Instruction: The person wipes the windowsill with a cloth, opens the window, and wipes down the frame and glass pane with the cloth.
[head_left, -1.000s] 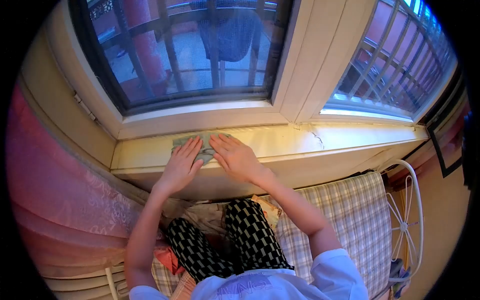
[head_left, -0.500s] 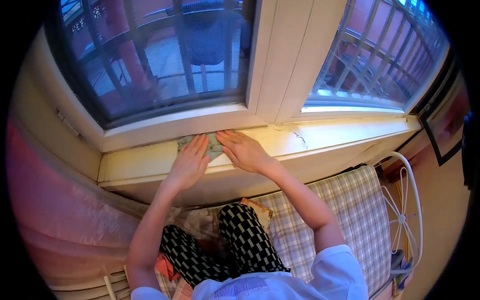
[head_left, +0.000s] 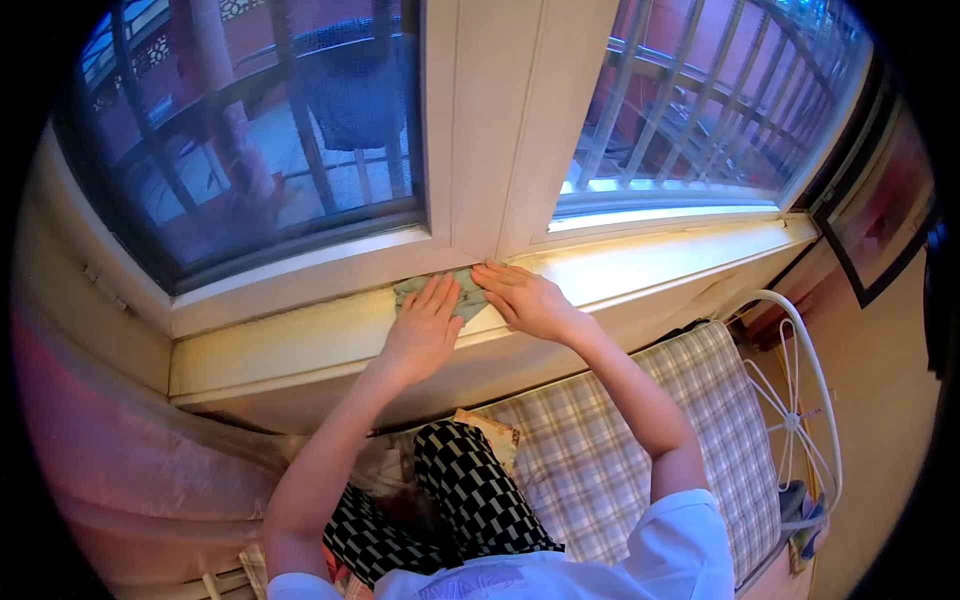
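A grey-green cloth [head_left: 470,297] lies on the pale window sill [head_left: 270,350], close against the bottom of the window frame. My left hand [head_left: 424,330] rests flat on the cloth's left part, fingers stretched out and pointing toward the window. On the right, my right hand [head_left: 530,303] lies flat with straight fingers, its fingertips at the cloth's right edge. Some of the cloth is hidden beneath both hands.
Closed window panes with bars outside [head_left: 270,120] rise behind the sill. Below it lies a checked mattress [head_left: 620,430], with a white metal bed frame [head_left: 825,400] at right. A pink curtain [head_left: 110,430] hangs at left. My patterned trouser legs [head_left: 470,480] are below.
Both hands and the cloth have moved right along the sill, nearer the window's middle post. The camera view has shifted to the right too. Both hands stay flat.
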